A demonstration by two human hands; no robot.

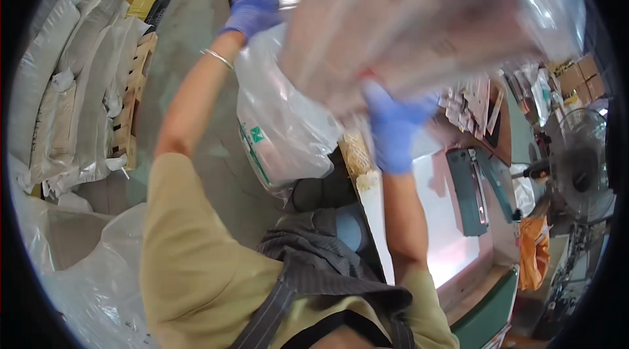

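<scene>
Big clear plastic bag of brownish stuff (419, 28) is up in front, kinda blurry, with the blue-gloved right hand (396, 123) at its lower edge. Blue-gloved left hand (254, 8) is by a translucent white plastic bag with green print (282, 113). Can't tell if either hand's fingers are clamped.

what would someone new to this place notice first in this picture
A large, blurred plastic-wrapped bundle dominates the upper middle and right, with the right hand in a blue-violet glove at its lower edge. The left hand, gloved alike, shows at upper left, near the top of a whitish see-through bag. Toward the right edge, a round fan also stands out.
</scene>
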